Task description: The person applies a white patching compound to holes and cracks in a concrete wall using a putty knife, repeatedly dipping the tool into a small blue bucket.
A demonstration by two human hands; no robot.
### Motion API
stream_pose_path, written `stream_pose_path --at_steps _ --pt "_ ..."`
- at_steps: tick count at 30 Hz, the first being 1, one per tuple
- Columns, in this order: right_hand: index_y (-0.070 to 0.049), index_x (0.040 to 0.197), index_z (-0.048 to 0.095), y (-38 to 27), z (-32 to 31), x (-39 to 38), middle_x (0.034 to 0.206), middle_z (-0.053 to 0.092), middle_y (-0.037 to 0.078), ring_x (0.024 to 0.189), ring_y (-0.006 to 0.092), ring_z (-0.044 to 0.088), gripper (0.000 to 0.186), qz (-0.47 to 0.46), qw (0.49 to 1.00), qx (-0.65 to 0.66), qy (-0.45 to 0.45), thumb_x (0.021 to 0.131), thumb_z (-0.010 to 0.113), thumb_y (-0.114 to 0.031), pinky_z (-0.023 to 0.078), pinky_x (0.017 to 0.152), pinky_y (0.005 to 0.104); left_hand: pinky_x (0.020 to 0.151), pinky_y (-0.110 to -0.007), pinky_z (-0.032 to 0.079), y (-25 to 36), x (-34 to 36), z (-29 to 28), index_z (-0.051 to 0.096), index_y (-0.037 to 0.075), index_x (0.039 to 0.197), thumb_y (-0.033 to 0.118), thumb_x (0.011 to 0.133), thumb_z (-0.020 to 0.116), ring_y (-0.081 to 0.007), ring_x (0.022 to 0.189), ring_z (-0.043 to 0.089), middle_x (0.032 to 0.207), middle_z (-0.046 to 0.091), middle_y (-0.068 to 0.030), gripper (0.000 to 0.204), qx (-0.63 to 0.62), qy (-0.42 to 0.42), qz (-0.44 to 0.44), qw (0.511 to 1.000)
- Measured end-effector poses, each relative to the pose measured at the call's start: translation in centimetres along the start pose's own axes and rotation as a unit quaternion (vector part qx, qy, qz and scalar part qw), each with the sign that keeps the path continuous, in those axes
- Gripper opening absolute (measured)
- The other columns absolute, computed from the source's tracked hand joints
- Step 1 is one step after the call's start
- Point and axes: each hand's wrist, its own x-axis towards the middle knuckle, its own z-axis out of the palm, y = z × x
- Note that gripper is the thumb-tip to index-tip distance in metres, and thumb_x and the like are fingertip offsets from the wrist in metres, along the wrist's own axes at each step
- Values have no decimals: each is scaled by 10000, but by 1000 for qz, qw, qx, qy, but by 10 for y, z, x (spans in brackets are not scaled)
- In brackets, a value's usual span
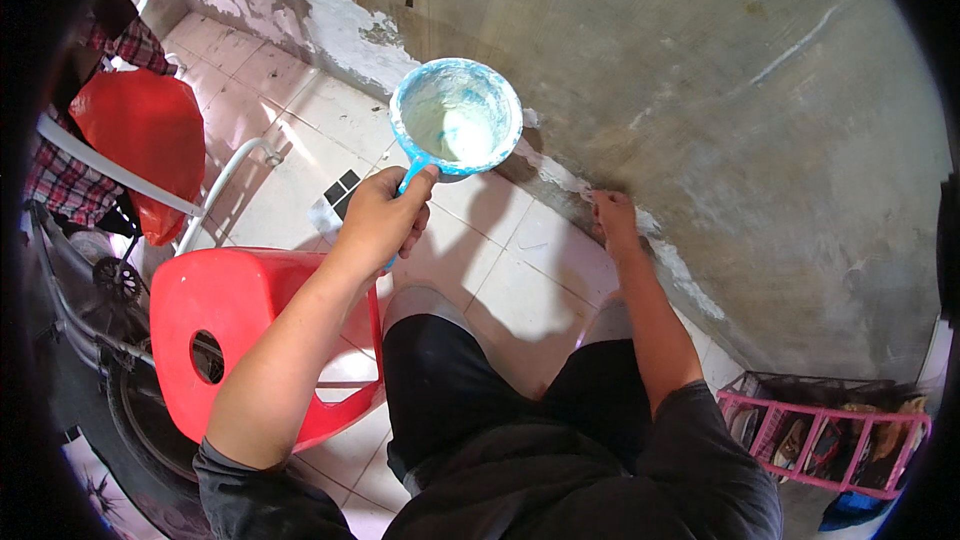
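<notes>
My left hand (388, 210) is wrapped round the handle of a blue dipper (403, 105), a round scoop whose rim and inner wall are smeared white. A pale, wet-looking paste (468, 135) lies in its bottom. Low on the grey wall, my right hand (613, 218) is closed, with its fingertips at a rough white strip (560, 175) just above the floor. Whatever those fingers pinch, if anything, is too small to make out.
A red plastic stool (235, 285) stands beside my left forearm. Left of it are a white metal frame (235, 175), a red bag (145, 145) and a wheel (150, 410). A pink rack (850, 435) holding shoes stands at the lower right. White tiles (520, 270) cover the floor.
</notes>
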Motion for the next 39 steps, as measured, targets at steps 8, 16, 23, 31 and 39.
stream_pose_path --at_steps 8,16,23,31,39 --pt "-9 919 646 30 41 61 732 608 60 576 148 550 278 -15 999 -41 -14 827 689 -268 444 456 303 406 -238 349 4 7 8 561 28 866 437 968 597 -82 442 442 616 516 -15 424 8 -14 16 1000" --pt "14 900 658 7 37 23 709 626 79 534 172 562 284 -24 998 -57 6 824 684 -259 477 462 316 407 -236 352 0 0 -1 566 29 863 443 962 604 -84 441 447 612 515 -12 428 6 -8 4 1000" --pt "-24 777 622 17 46 55 710 589 54 553 131 511 283 -57 998 -24 -20 842 666 -296 411 446 294 409 -244 346 2 5 5 562 24 867 445 961 604 -86 445 455 602 511 -13 433 7 -22 19 1000" --pt "-17 875 629 0 -5 21 715 591 64 550 137 520 214 -21 997 -69 -12 865 657 -229 410 441 301 411 -245 340 -1 2 1 558 24 870 435 962 604 -91 443 445 608 510 -17 425 -7 -18 10 1000" --pt "-23 903 623 31 11 52 670 567 44 494 126 483 230 -39 992 -109 41 871 679 -243 390 422 301 409 -244 343 5 7 11 558 21 870 429 964 603 -88 435 442 607 508 -19 421 13 -19 16 1000"
